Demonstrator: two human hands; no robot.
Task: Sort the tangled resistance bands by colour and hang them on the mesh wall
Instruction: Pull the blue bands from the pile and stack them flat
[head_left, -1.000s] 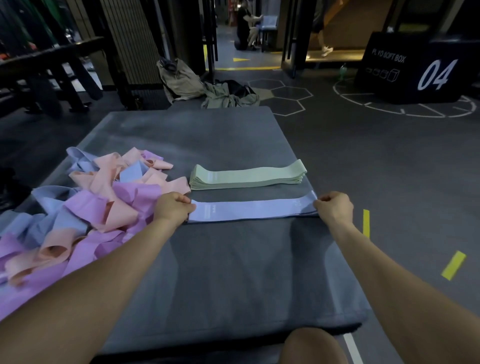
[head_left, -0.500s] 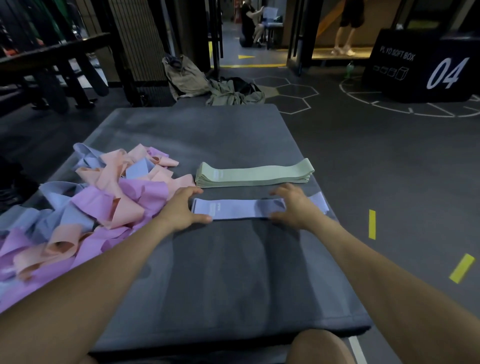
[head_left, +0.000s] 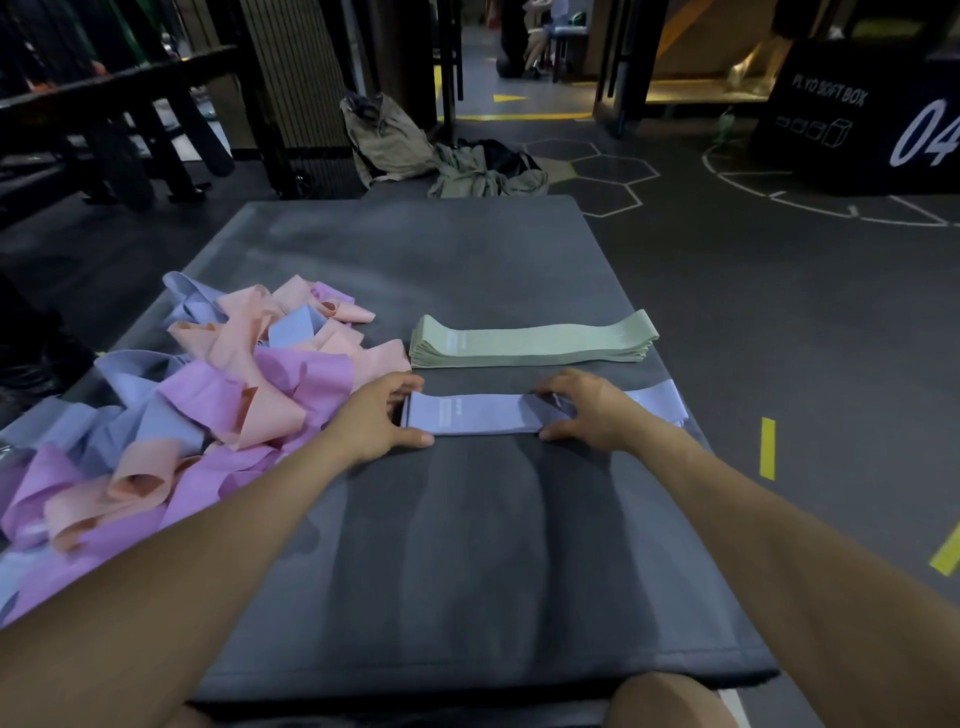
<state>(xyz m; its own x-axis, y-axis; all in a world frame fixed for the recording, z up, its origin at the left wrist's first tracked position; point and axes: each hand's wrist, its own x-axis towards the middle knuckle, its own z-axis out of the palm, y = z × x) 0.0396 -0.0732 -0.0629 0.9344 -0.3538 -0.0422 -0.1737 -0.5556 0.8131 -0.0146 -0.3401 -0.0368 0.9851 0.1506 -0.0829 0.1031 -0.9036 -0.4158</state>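
A light blue band (head_left: 467, 414) lies flat across the grey mat (head_left: 467, 545), near its right side. My left hand (head_left: 376, 421) holds the band's left end, fingers over the far edge and thumb along the near edge. My right hand (head_left: 587, 410) rests on the band past its middle, fingers spread over it and thumb at the near edge. The band's right end (head_left: 657, 405) sticks out beyond that hand. Just behind lies a neat stack of green bands (head_left: 530, 343). A tangled heap of pink, purple and blue bands (head_left: 208, 410) fills the mat's left side.
The mat's right edge is close to the bands' right ends, with dark floor and yellow tape marks (head_left: 768, 447) beyond. A bag and clothes (head_left: 441, 156) lie past the mat's far end. A black soft box (head_left: 862, 114) stands at the back right. My knee (head_left: 670, 701) shows below.
My right hand let go of the band's right end and moved left along the band to past its middle. My left hand stayed at the left end and loosened from a fist.
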